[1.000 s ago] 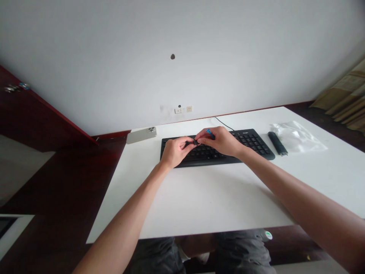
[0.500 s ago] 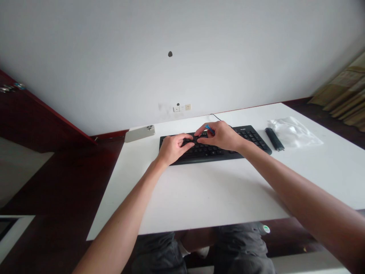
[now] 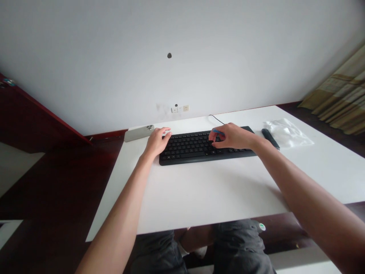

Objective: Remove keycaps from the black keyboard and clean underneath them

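Observation:
A black keyboard (image 3: 191,147) lies on the white table (image 3: 216,190), its cable running off toward the wall. My left hand (image 3: 156,142) rests at the keyboard's left end, fingers spread on its corner, holding nothing. Over the right half of the keys, my right hand (image 3: 234,137) pinches a small blue tool (image 3: 218,131) between thumb and fingers, fingertips pressing down on the keys.
A pale phone (image 3: 138,133) lies face down at the table's back left corner. Right of the keyboard sit a black stick-shaped object (image 3: 270,137) and a clear plastic bag (image 3: 288,132). Wall sockets (image 3: 179,109) are behind. Curtains (image 3: 339,102) hang at right.
The hands were together over the keyboard's middle, pinching a small dark piece. They have separated: the left went to the keyboard's left end, the right moved right, keeping the blue tool.

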`<state>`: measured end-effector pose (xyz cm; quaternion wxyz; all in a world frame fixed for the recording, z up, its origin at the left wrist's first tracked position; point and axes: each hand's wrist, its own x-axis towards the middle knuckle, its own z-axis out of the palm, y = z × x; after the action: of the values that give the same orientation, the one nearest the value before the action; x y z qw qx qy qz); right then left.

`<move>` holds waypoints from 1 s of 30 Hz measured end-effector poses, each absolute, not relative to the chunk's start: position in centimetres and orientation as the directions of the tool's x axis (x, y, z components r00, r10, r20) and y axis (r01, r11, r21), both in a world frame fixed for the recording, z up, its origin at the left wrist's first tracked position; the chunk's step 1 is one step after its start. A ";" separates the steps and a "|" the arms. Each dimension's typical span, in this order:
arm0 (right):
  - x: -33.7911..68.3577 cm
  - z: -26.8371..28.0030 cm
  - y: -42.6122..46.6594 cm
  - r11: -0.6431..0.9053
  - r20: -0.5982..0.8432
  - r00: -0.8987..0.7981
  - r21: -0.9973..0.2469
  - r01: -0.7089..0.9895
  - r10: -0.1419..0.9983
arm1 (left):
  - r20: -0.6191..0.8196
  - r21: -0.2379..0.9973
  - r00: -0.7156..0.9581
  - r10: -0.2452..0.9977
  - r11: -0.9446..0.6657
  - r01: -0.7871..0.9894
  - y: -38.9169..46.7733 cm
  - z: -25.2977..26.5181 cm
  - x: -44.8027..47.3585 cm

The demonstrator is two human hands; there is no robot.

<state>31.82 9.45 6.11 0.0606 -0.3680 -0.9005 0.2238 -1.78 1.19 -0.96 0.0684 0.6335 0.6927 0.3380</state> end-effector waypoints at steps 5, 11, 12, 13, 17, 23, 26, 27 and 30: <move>31.4 6.7 8.4 0.672 -0.098 -0.760 -0.405 0.620 0.643 | 0.217 0.554 -0.242 0.946 0.084 0.828 1.1 -1.1 -1.7; 30.6 6.8 7.2 0.724 -0.108 -0.817 -0.407 0.557 0.567 | 0.175 0.528 -0.223 0.959 0.100 0.843 0.9 -1.0 -1.1; 30.5 6.7 7.2 0.729 -0.109 -0.821 -0.405 0.552 0.560 | 0.176 0.518 -0.224 0.959 0.104 0.849 0.9 -1.0 -1.0; 30.4 6.6 7.1 0.733 -0.111 -0.823 -0.400 0.550 0.557 | 0.176 0.511 -0.227 0.958 0.108 0.853 0.9 -1.1 -1.0; 30.2 6.2 7.2 0.746 -0.103 -0.823 -0.371 0.552 0.558 | 0.162 0.502 -0.232 0.959 0.122 0.856 0.8 -1.2 -0.9; 30.0 6.2 7.0 0.754 -0.102 -0.834 -0.378 0.537 0.543 | 0.153 0.504 -0.229 0.961 0.123 0.855 0.8 -1.0 -0.9; 30.0 6.2 6.9 0.745 -0.109 -0.826 -0.378 0.550 0.554 | 0.161 0.511 -0.232 0.959 0.120 0.851 0.8 -1.1 -0.9; 30.0 6.2 6.9 0.741 -0.110 -0.823 -0.380 0.553 0.557 | 0.164 0.513 -0.235 0.958 0.121 0.850 0.8 -1.1 -0.9; 30.0 6.1 7.0 0.738 -0.103 -0.823 -0.392 0.550 0.558 | 0.177 0.513 -0.244 0.954 0.122 0.850 0.8 -1.3 -0.9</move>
<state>30.04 7.02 6.11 0.0105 -0.2971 -0.9321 0.2069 -0.87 0.80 -1.32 0.0980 0.6071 0.7426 0.2654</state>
